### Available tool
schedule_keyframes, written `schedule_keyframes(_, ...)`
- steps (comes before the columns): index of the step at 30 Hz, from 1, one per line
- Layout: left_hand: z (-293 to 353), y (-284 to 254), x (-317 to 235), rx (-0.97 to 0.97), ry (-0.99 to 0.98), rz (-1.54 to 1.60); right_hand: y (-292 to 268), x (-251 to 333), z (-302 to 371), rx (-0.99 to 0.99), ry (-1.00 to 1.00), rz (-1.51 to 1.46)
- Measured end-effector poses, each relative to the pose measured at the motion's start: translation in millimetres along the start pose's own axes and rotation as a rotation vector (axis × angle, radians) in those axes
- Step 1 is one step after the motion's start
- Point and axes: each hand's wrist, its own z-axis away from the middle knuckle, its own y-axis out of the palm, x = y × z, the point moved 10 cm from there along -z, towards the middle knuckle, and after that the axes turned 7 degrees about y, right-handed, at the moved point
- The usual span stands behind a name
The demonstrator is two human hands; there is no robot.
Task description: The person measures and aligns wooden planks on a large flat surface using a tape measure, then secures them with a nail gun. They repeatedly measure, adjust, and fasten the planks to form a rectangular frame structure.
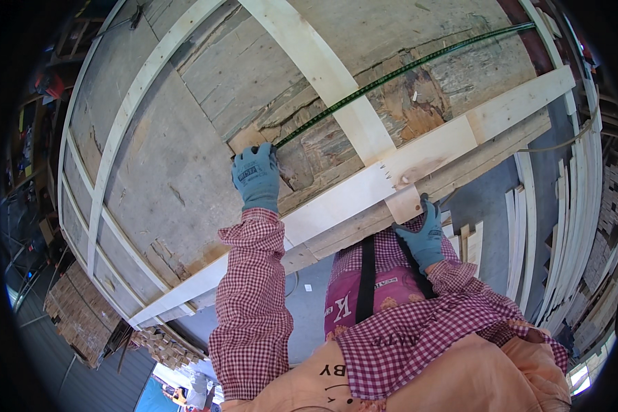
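A large wooden panel framed with pale slats stretches before me, its worn plywood top [165, 151] cracked and peeling. My left hand [256, 177], in a blue-grey glove, rests on it with fingers curled at the near end of a long thin green strip [391, 77]. That strip runs diagonally to the far right edge, over a pale cross slat [323, 75]. My right hand [424, 237], gloved alike, is at the panel's near edge, thumb and fingers around the end of the cross slat, which sticks out below the long edge board [432, 154]. Its palm side is hidden.
Long pale wooden strips [563, 226] lie in rows on the right, with short offcuts [468, 244] near my right hand. A thin hose or cable [563, 144] curves at the panel's right edge. Stacked wood blocks [82, 309] stand at the lower left.
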Motion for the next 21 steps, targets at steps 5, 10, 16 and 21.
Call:
schedule_keyframes(5,-0.5,1.7,0.7,0.026,-0.01,0.001,-1.2,-1.0,0.9,-0.008,0.009,-0.011)
schedule_keyframes(10,-2.2,1.9,-0.8,0.041,-0.01,0.005,-0.8,-3.2,0.4,0.0,0.031,-0.006)
schedule_keyframes(16,-2.4,2.3,0.5,-0.005,0.023,-0.018,-3.7,3.4,1.7,0.008,0.047,-0.002)
schedule_keyframes(21,-3.5,-3.4,4.8,0.068,0.018,0.074,-0.5,-4.1,1.0,0.015,0.061,0.06)
